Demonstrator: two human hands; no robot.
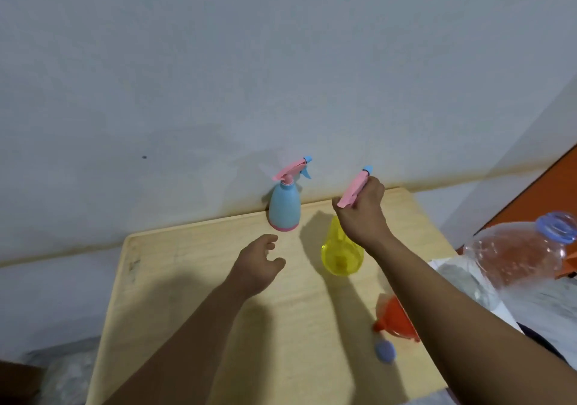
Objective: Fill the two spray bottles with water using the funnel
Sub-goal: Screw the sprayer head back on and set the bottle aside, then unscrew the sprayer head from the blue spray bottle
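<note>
A yellow see-through spray bottle (340, 254) stands mid-table. My right hand (362, 211) grips its pink spray head (354, 189) from above. My left hand (259, 261) hovers just left of the yellow bottle with fingers loosely curled, holding nothing. A blue spray bottle (284, 208) with a pink trigger head stands upright at the table's back edge against the wall. An orange funnel (395, 320) lies on its side near the right edge, partly hidden by my right forearm. A large clear water bottle (518, 254) with a blue neck ring stands to the right of the table.
The light wooden table (193, 295) abuts a white wall. A small blue cap (385, 351) lies in front of the funnel. Crumpled plastic (62, 373) lies on the floor at the lower left. An orange surface shows at the far right.
</note>
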